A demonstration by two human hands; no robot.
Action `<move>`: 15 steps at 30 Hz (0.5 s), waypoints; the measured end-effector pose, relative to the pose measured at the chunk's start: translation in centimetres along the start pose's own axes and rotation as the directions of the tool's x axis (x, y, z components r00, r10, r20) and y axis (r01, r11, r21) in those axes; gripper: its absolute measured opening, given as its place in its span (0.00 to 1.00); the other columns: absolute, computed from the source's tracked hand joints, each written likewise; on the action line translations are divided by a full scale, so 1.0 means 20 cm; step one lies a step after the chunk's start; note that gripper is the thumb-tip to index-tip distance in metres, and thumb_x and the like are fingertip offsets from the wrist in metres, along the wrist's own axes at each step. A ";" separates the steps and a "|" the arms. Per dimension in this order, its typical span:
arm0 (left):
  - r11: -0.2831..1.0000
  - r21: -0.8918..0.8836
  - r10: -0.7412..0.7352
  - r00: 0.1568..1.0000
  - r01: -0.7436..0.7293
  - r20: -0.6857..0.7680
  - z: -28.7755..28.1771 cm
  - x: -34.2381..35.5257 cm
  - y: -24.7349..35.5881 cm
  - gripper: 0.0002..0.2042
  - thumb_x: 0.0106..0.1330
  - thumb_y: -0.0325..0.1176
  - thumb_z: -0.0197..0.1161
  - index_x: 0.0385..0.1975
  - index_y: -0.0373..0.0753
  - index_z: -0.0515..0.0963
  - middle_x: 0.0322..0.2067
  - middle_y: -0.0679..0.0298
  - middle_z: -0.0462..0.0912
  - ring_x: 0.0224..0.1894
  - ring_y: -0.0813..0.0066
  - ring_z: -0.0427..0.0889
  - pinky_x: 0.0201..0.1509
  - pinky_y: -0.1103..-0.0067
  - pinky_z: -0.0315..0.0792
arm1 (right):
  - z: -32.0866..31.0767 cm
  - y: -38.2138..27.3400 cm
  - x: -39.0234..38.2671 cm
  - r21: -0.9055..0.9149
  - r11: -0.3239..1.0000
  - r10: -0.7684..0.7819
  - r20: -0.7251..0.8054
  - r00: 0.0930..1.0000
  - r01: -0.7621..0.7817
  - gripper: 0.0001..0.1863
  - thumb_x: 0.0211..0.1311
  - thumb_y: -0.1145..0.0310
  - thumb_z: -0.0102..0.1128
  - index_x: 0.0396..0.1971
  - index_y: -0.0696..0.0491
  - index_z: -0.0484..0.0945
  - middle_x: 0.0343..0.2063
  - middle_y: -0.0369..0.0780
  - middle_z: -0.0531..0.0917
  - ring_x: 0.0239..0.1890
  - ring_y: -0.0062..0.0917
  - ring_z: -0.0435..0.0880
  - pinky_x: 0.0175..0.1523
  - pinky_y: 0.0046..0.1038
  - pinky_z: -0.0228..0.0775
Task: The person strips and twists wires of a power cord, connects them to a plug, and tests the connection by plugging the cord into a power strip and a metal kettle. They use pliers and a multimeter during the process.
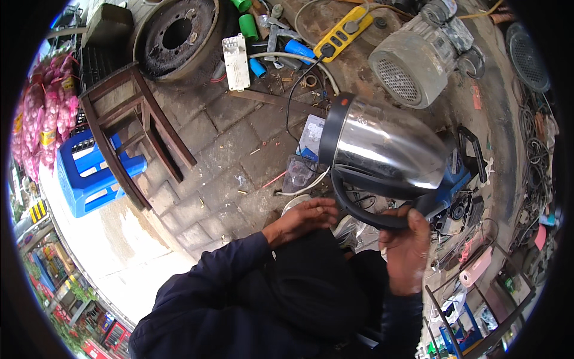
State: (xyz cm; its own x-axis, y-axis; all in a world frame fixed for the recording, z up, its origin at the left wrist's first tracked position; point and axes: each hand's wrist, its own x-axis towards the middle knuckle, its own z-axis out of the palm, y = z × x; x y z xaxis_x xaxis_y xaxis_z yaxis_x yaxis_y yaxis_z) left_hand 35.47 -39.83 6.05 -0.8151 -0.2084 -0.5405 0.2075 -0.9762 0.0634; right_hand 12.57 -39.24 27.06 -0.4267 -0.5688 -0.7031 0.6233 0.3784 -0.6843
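A stainless-steel electric kettle (388, 143) with black trim and a red switch is held on its side in the right middle of the view, its switch end toward the left. My right hand (403, 245) grips its black handle (359, 209) near the lower right end. My left hand (302, 218) is just below and left of the kettle, fingers apart and slightly bent, not gripping it. Behind the kettle lie a white rectangular item (311, 134) and a clear plastic piece (299, 173) on the paving.
A grey motor (406, 69), yellow power strip (341, 36), white plastic board (236, 63) and wheel rim (176, 39) lie at the back. At left are a wooden frame (137, 107), blue stool (84, 191) and pink mesh sacks (42, 119). Cables (529, 149) and clutter line the right.
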 end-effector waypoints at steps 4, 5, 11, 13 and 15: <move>0.960 -0.280 0.000 1.000 0.003 0.008 -0.05 0.05 -0.04 0.21 0.75 0.33 0.61 0.64 0.37 0.70 0.56 0.57 0.80 0.58 0.64 0.81 0.63 0.69 0.75 | -0.08 0.25 0.10 0.071 0.997 0.012 -0.063 0.998 -0.008 0.16 0.70 0.57 0.61 0.37 0.57 0.79 0.36 0.49 0.87 0.25 0.27 0.83 0.30 0.28 0.76; 0.983 -0.181 -0.052 0.995 0.035 -0.090 -0.08 0.04 -0.05 0.20 0.74 0.33 0.61 0.63 0.37 0.71 0.54 0.58 0.81 0.56 0.64 0.82 0.62 0.69 0.75 | -0.11 0.30 0.13 0.060 0.998 0.016 -0.105 0.994 -0.010 0.16 0.70 0.57 0.61 0.37 0.57 0.79 0.36 0.48 0.87 0.25 0.27 0.84 0.30 0.28 0.76; 0.555 0.823 0.418 0.814 0.121 -0.402 -0.23 -0.04 -0.04 0.12 0.75 0.29 0.56 0.53 0.33 0.77 0.45 0.59 0.85 0.47 0.65 0.84 0.53 0.71 0.78 | -0.25 0.51 0.26 0.063 0.998 0.045 -0.223 0.974 -0.031 0.16 0.70 0.57 0.62 0.41 0.56 0.79 0.35 0.45 0.87 0.25 0.27 0.83 0.30 0.29 0.75; 0.338 0.941 0.627 0.737 0.032 -0.251 -0.26 -0.02 0.03 0.12 0.71 0.26 0.57 0.52 0.34 0.78 0.47 0.55 0.84 0.47 0.59 0.83 0.52 0.71 0.77 | -0.28 0.54 0.28 0.085 0.994 0.086 -0.244 0.966 -0.067 0.15 0.70 0.56 0.62 0.41 0.55 0.79 0.34 0.43 0.86 0.25 0.26 0.82 0.30 0.29 0.75; 0.107 0.994 0.700 0.710 -0.006 -0.071 -0.30 0.04 0.14 0.14 0.68 0.24 0.59 0.53 0.36 0.78 0.49 0.53 0.83 0.50 0.55 0.82 0.56 0.69 0.76 | -0.31 0.55 0.28 0.093 0.987 0.149 -0.278 0.949 -0.128 0.14 0.70 0.56 0.62 0.40 0.53 0.78 0.32 0.40 0.86 0.25 0.26 0.80 0.31 0.29 0.73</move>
State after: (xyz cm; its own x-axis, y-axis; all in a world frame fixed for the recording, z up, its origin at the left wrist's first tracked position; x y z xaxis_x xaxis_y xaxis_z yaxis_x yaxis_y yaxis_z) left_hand 38.60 -42.41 0.70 -0.3948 -0.8275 -0.3993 -0.5106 -0.1637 0.8441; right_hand 13.02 -33.81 14.40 -0.4940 -0.2805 -0.8230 0.7312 0.3782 -0.5677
